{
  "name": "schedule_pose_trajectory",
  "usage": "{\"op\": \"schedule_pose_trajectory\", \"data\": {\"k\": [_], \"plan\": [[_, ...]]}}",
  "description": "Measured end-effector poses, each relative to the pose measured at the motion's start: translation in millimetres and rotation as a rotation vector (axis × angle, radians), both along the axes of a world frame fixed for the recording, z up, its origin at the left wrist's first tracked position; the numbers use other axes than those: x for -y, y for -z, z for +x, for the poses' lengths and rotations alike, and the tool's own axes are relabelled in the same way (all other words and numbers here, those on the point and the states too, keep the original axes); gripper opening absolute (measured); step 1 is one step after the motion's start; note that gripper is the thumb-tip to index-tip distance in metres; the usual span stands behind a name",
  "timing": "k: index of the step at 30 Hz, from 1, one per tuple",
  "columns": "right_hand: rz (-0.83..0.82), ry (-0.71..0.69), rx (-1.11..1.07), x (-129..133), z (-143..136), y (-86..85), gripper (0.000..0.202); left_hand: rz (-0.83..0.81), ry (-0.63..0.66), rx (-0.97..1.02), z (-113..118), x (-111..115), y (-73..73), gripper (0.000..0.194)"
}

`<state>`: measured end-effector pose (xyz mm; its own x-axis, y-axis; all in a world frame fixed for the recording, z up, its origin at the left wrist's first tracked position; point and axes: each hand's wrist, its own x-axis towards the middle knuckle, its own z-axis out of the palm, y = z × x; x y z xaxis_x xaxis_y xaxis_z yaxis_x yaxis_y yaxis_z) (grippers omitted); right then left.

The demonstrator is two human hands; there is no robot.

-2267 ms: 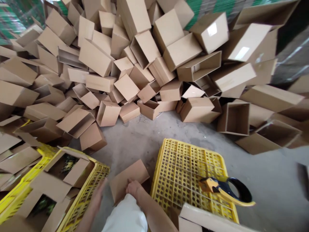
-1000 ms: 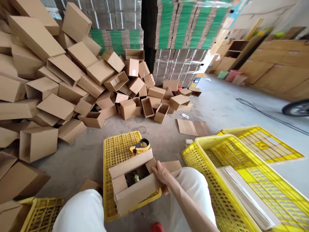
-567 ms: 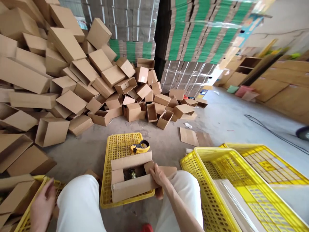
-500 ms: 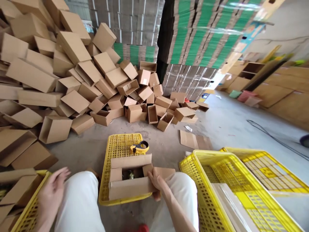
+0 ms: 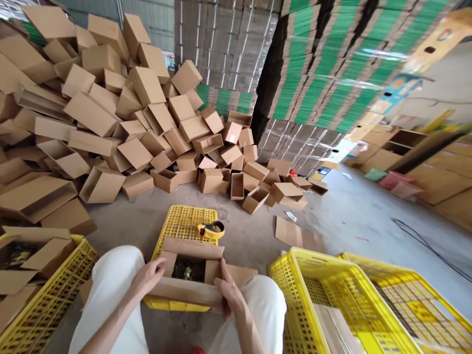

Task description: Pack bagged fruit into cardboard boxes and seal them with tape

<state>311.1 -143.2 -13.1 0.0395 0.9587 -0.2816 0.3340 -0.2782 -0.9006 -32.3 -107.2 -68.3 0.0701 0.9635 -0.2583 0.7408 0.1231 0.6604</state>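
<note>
An open cardboard box (image 5: 191, 291) rests on an upturned yellow plastic crate (image 5: 177, 219) between my knees. Its flaps stand out around the opening, and dark, shiny, greenish-gold items (image 5: 187, 270) lie inside; their kind is unclear. My left hand (image 5: 149, 276) is at the box's left end, fingers together and closed on the flap edge. With the thumb on top and fingers partly hidden below, my right hand (image 5: 229, 287) grips the right end. Just beyond the box, a yellow tape dispenser (image 5: 212, 230) lies on the crate.
On my left, a yellow crate (image 5: 79, 265) holds open boxes with similar dark contents. Another yellow crate (image 5: 295, 275) on my right contains a taped box (image 5: 334, 327). Ahead, a large heap of empty boxes (image 5: 147, 123) lies before strapped cardboard stacks (image 5: 228, 44).
My left hand has moved right from beside the left crate to the box's left end. The box has shifted slightly towards me, still in my right hand. The camera view has tilted.
</note>
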Motion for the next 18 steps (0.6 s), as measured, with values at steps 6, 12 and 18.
{"op": "schedule_pose_trajectory", "data": {"k": [6, 12, 18], "plan": [[-0.011, -0.113, 0.043, 0, 6, 12.7, 0.106, -0.057, -0.049, -0.039, 6, 1, 7.3, 0.12], [0.015, -0.025, 0.416, -16, -30, 33.1, 0.117, -0.166, -0.019, -0.019, 30, 8, 4.7, 0.147], [0.07, -0.092, 0.731, -10, -43, 36.3, 0.113, -0.119, 0.001, -0.004, 35, 10, 10.1, 0.15]]}}
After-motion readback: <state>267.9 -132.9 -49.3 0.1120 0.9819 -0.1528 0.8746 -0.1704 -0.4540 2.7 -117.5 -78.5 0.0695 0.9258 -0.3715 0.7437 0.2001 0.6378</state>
